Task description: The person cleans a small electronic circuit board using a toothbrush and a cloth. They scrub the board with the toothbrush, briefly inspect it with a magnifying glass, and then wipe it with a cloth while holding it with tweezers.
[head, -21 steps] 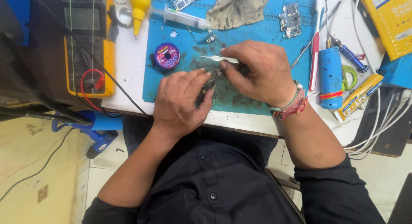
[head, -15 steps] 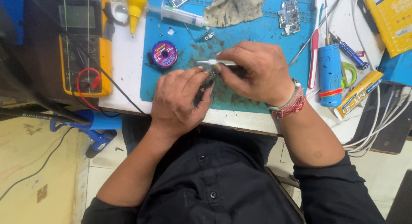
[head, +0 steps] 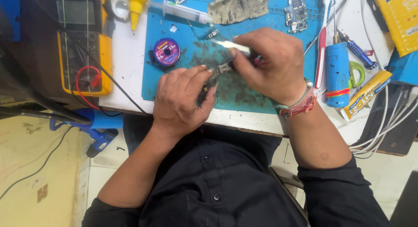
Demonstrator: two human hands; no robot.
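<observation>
left hand [head: 180,100]: near desk edge, palm down, grip closed on the small dark circuit board [head: 221,70], fingertips pinning its near end to the mat
board: lies on the blue silicone work mat [head: 265,33], mid-mat, just in from the near edge, between both hands
right hand [head: 272,63]: just past the board, grip closed on slim white-handled tweezers [head: 233,45]; tool tilted, free end pointing away to the left, working tip hidden under the fingers
wrist: red and green thread bands [head: 300,103]
mat left: purple spool of solder wick [head: 167,51], apart from the hands
mat far edge: clear syringe [head: 185,11], crumpled grey cloth [head: 237,6], second small green circuit board [head: 297,11]
desk right: blue cylindrical tool [head: 337,70], red-handled tool [head: 321,57], blue screwdriver [head: 358,50]
desk left: yellow multimeter [head: 82,42] with red lead
risk: board held only by fingertips; a hard push from the tweezers could skid it or flick a tiny part into the clutter
risk: tip out of sight, so a slip could scratch the board
</observation>
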